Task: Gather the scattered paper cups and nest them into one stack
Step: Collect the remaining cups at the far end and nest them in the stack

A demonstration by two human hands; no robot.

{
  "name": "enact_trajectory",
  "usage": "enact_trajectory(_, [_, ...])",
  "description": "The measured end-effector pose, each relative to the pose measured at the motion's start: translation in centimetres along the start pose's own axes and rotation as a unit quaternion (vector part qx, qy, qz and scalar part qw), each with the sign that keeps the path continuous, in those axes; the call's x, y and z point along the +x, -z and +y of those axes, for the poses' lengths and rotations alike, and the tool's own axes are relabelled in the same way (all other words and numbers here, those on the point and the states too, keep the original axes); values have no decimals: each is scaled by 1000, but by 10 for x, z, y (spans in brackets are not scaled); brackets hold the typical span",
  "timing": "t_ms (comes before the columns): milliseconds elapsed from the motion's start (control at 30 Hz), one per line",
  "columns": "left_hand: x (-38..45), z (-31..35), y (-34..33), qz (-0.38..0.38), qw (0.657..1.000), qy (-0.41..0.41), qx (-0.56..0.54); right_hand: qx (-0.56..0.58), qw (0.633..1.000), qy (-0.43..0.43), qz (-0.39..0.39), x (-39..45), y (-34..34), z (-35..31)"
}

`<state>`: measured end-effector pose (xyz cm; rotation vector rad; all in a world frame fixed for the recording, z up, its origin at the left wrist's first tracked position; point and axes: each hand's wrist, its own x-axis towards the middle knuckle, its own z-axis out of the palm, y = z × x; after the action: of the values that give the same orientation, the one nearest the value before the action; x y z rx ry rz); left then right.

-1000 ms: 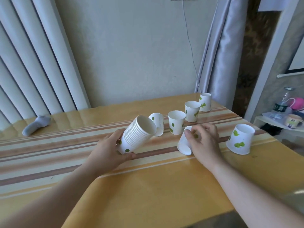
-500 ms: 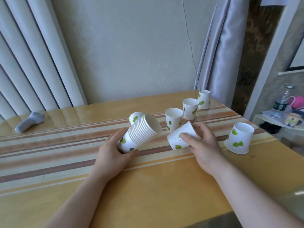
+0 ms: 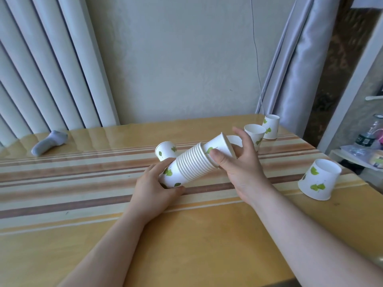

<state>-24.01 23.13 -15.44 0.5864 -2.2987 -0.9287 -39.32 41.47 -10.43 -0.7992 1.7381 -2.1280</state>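
Observation:
My left hand (image 3: 154,188) grips the base of a tilted stack of white paper cups (image 3: 189,165) with green leaf prints. My right hand (image 3: 241,164) holds a single cup (image 3: 219,146) whose base sits partly inside the stack's open mouth. A lone cup (image 3: 165,151) lies on its side behind the stack. Two more cups stand upright at the far right, one (image 3: 255,133) partly behind my fingers and another (image 3: 270,129) near the corner. A further cup (image 3: 318,182) rests on the table at the right.
The yellow table (image 3: 186,235) has brown and cream stripes. A grey sock (image 3: 49,141) lies at the far left by the white curtain. A grey curtain (image 3: 300,59) hangs at the back right; a low shelf (image 3: 360,158) with a bottle stands beyond the table's right edge.
My right hand lifted a cup off the table, turned it and pushed its base into the mouth of the stack. The stack in my left hand tilted lower toward the right.

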Motion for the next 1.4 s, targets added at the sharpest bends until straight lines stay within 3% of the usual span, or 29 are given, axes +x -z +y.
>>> enact_trajectory(167, [1,2,1,-23,999,28,-35,21,998,-23,-61,-7,-4,9])
enact_trajectory(333, [0,5,3,-88,994,9,-63,-125,981,-47,-138,-18,-10,31])
enact_trajectory(433, [1,6,3,-137,989,-14,-51,-167,977,-39,-129,-21,-18,38])
enact_trajectory(500, [1,4,5,-134,986,-16,-100,-157,982,-37,-103,-19,-15,36])
enact_trajectory(633, [2,-1,6,17,969,104,-222,-127,989,-40,-70,-8,4,29])
enact_trajectory(700, [5,-1,5,69,958,167,-223,-146,986,-45,-71,-3,14,28])
enact_trajectory(833, [20,4,2,46,956,244,-159,-168,981,-52,-78,-1,24,35])
enact_trajectory(967, [57,25,9,3,926,353,-134,-184,977,-27,-100,-1,26,44])
enact_trajectory(1067, [78,41,11,-29,929,364,-63,-202,970,-15,-133,-3,29,45])
enact_trajectory(1200, [85,26,2,-10,942,332,-45,-187,973,-12,-133,-2,32,44])
enact_trajectory(1300, [79,25,-3,30,931,306,-196,-182,975,-9,-124,0,32,44])
enact_trajectory(1400, [79,46,12,94,830,266,-482,-175,976,-2,-127,2,32,46])
